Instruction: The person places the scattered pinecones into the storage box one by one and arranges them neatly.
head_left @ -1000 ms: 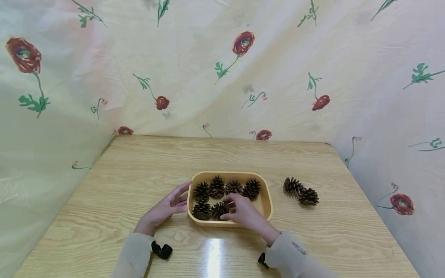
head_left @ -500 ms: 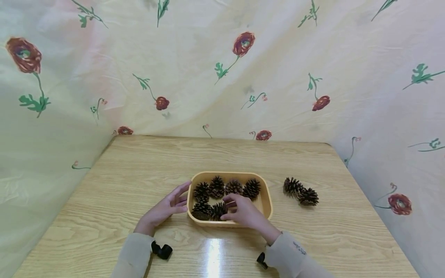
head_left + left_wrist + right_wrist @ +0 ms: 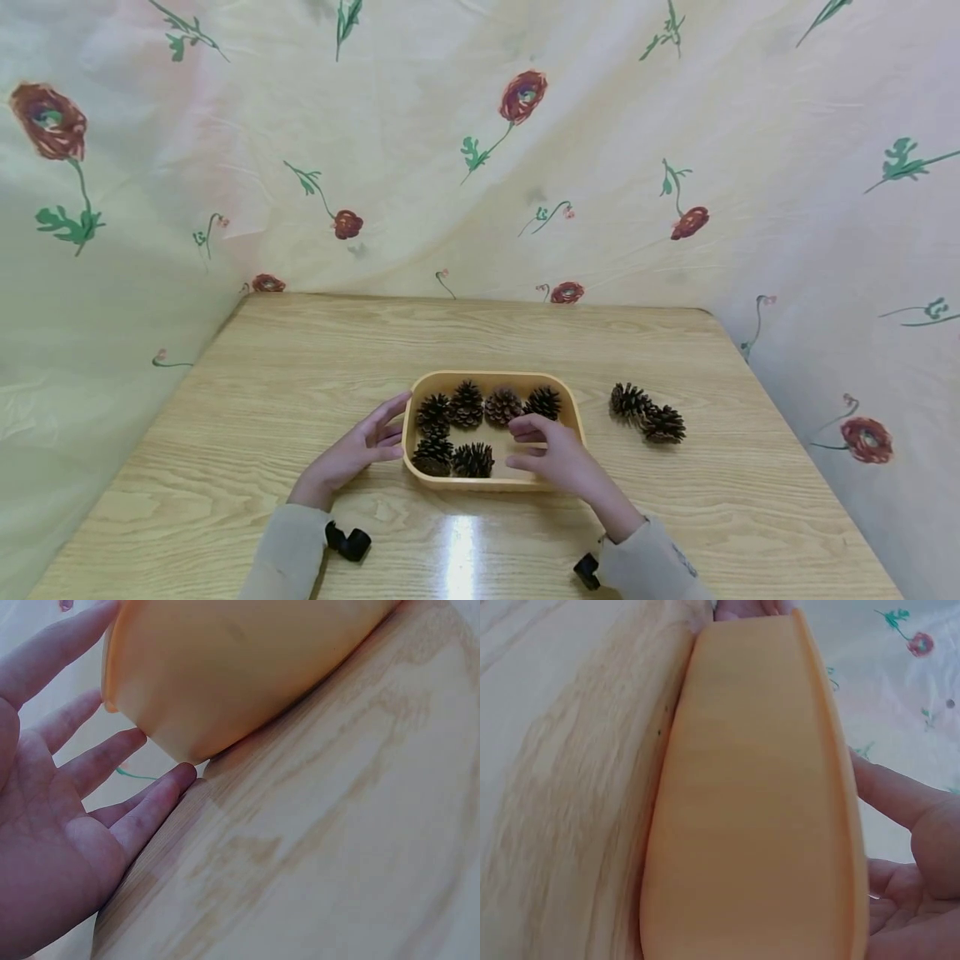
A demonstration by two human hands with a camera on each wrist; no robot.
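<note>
A yellow-orange rectangular tray with rounded corners holds several brown pinecones, lined along its left side and back. The front pinecone lies left of my right hand, apart from its fingers. That hand hovers over the tray's right half, fingers loosely bent with nothing between them; in the right wrist view the tray wall hides part of it. My left hand is at the tray's left end, fingers spread. The left wrist view shows its fingertips against or very near the tray's outer wall.
Two more pinecones, one touching the other, lie on the wooden table right of the tray. A flowered cloth hangs behind and at both sides of the table.
My right hand has let go of the front pinecone and moved right, away from it. The pinecone stays in the tray. My left hand keeps its place.
</note>
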